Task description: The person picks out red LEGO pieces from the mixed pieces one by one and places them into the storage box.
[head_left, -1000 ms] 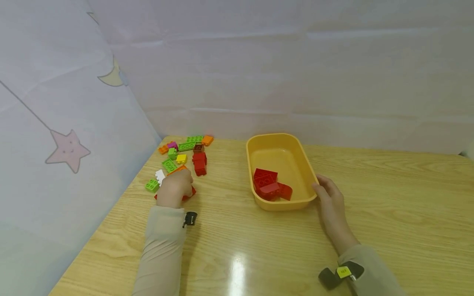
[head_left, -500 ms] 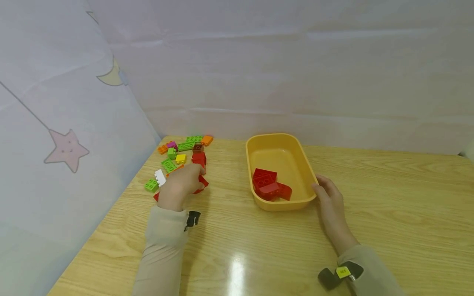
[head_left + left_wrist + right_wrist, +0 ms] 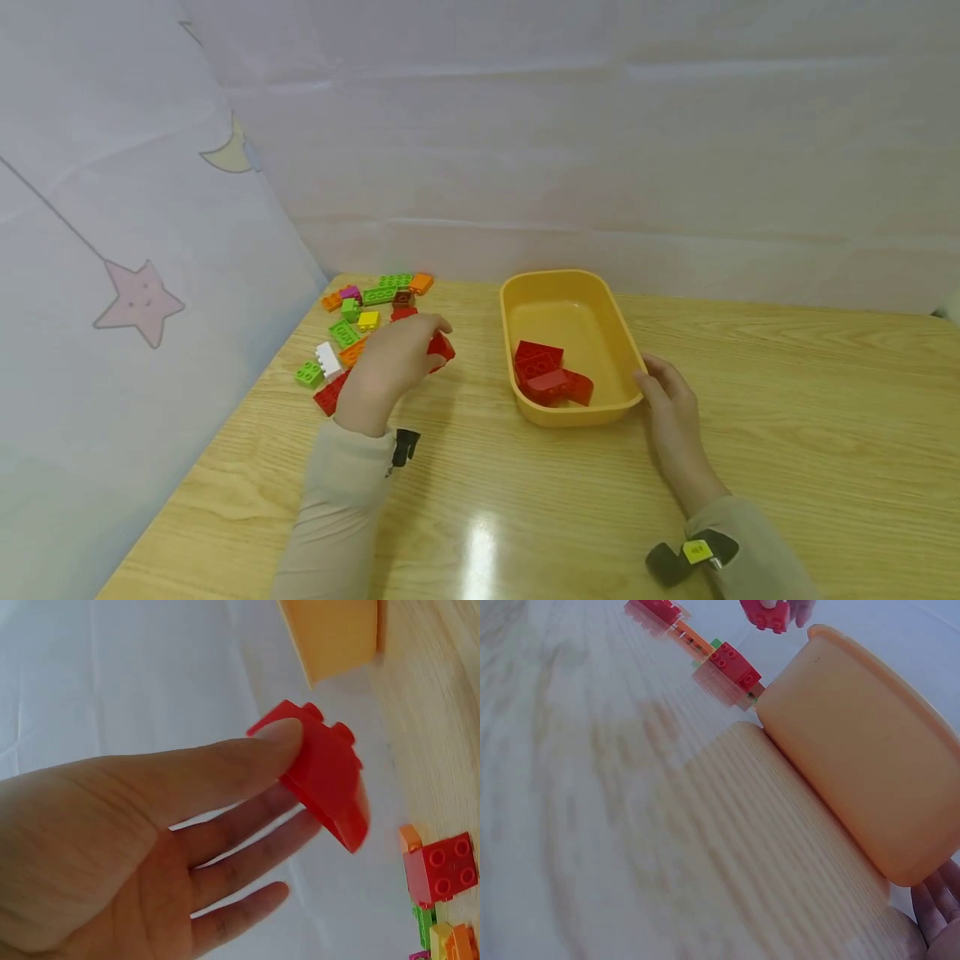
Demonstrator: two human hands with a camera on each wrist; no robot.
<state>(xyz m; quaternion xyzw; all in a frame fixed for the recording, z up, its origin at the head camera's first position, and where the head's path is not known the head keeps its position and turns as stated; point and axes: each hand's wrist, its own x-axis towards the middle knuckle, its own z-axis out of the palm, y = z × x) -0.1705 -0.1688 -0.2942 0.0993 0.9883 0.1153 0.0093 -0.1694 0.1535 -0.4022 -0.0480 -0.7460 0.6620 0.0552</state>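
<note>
Between thumb and fingers, my left hand pinches a red curved toy brick with studs on one side. It holds the brick above the table, left of the yellow bin; in the head view the hand covers part of the brick. My right hand grips the bin's near right corner, thumb at the rim and fingers along the outside. Several red bricks lie in the near left part of the bin. In the right wrist view the bin's outer wall shows beside the right fingers.
Loose bricks are spread on the table's left side: a red one, a white one, green ones, a yellow one and orange ones. A fabric-like backdrop rises behind the table.
My left hand has picked up the red curved brick from the pile and moved it right, toward the bin. The right hand and the bin have stayed in place.
</note>
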